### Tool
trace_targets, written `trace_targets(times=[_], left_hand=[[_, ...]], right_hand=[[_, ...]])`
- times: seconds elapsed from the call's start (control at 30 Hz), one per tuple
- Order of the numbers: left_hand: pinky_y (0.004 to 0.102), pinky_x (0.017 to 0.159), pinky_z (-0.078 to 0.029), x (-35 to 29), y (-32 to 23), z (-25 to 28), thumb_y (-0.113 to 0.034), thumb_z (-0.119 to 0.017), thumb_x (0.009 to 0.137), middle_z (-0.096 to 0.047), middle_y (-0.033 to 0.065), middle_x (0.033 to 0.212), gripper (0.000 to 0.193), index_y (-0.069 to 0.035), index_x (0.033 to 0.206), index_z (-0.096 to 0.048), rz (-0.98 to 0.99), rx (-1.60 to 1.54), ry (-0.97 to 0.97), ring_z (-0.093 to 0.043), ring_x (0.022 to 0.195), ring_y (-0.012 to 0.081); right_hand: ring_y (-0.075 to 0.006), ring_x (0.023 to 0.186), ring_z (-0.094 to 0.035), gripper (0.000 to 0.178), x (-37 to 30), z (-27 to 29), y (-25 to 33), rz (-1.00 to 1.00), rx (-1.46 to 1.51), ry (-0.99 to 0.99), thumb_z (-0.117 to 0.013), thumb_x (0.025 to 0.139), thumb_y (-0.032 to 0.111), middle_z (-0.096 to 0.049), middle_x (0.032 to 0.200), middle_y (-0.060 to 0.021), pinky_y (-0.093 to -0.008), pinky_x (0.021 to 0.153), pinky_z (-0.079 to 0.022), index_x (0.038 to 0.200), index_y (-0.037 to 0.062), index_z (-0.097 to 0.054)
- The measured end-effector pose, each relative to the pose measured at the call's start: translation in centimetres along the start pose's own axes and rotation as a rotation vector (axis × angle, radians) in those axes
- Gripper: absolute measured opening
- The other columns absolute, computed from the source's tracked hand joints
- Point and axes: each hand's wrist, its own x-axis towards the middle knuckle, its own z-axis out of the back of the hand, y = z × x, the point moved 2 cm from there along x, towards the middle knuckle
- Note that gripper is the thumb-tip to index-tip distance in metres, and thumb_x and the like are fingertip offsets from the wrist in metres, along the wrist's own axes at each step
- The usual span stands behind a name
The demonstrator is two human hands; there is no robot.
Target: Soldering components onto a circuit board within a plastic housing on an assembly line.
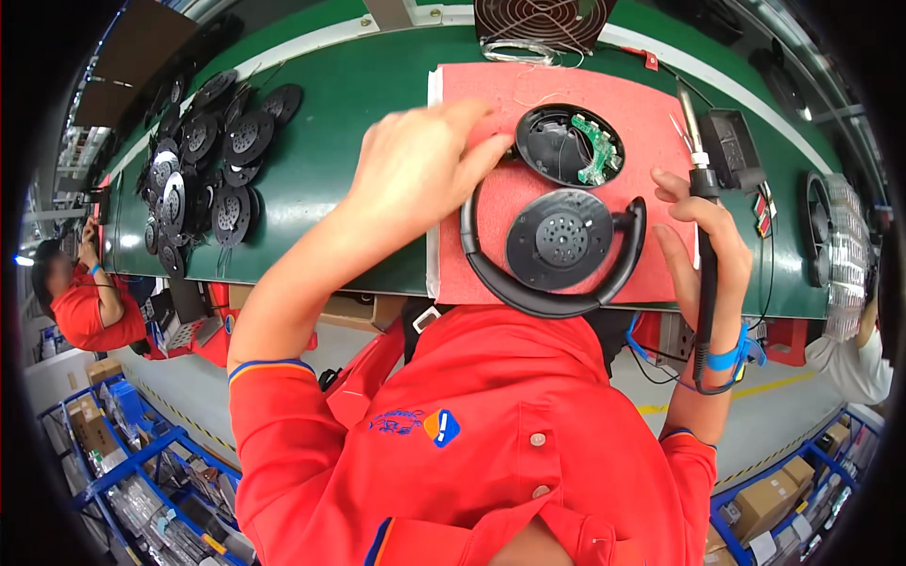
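Note:
A black headset lies on the pink mat (462, 274), its curved headband (505, 283) toward me. Its far ear cup (547, 151) is uncovered and shows a green circuit board (596, 151) with thin wires. The nearer ear cup (528, 241) carries a round plate with a perforated centre. My left hand (411, 165) is beside the uncovered cup, thumb stretched toward its left edge, thumb and forefinger apart with nothing visible between them. In my right hand (727, 236) is a soldering iron (705, 283), upright along the palm, its metal tip pointing away from me.
Many black round speaker plates (247, 137) are piled on the green table (326, 132) at left. A fan grille (543, 19) stands at the back, and a black holder (734, 141) at right. Clear plastic trays (847, 255) sit far right. A co-worker (90, 302) is at left.

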Motion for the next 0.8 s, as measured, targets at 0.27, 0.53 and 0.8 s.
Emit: trace_targets(times=[0.27,0.53,0.8], left_hand=[[0.0410,0.086,-0.040,4.2,-1.7,-4.4,-0.018,-0.061,0.072,-0.060,0.0152,0.090,0.017,-0.002,0.076,-0.065,-0.426,-0.159,-0.047,-0.052,0.094,0.0318],[0.0388,0.080,-0.044,-1.2,-2.1,-1.9,-0.015,-0.061,0.070,-0.059,0.0115,0.101,0.015,-0.003,0.080,-0.064,-0.643,-0.115,-0.267,-0.052,0.101,0.0281],[0.0406,0.083,-0.047,-1.4,18.5,10.6,-0.015,-0.062,0.073,-0.062,0.0107,0.092,0.013,-0.006,0.080,-0.067,0.091,0.575,-0.372,-0.056,0.092,0.0315]], right_hand=[[-0.0263,0.081,-0.060,0.030,0.9,-2.5,1.1,-0.029,-0.108,-0.050,-0.070,0.070,-0.005,-0.063,0.090,-0.0102,-0.0309,0.074,-0.048,0.095,0.0027,-0.058],[-0.0303,0.107,-0.057,0.033,1.8,-3.5,0.1,-0.079,-0.088,0.105,-0.062,0.074,-0.009,-0.059,0.115,-0.0177,-0.0342,0.090,-0.043,0.103,0.0020,-0.052],[-0.0325,0.107,-0.057,0.031,4.0,-4.2,0.3,0.098,0.001,0.195,-0.059,0.071,-0.015,-0.059,0.115,-0.0189,-0.0378,0.091,-0.044,0.096,0.0005,-0.051]])
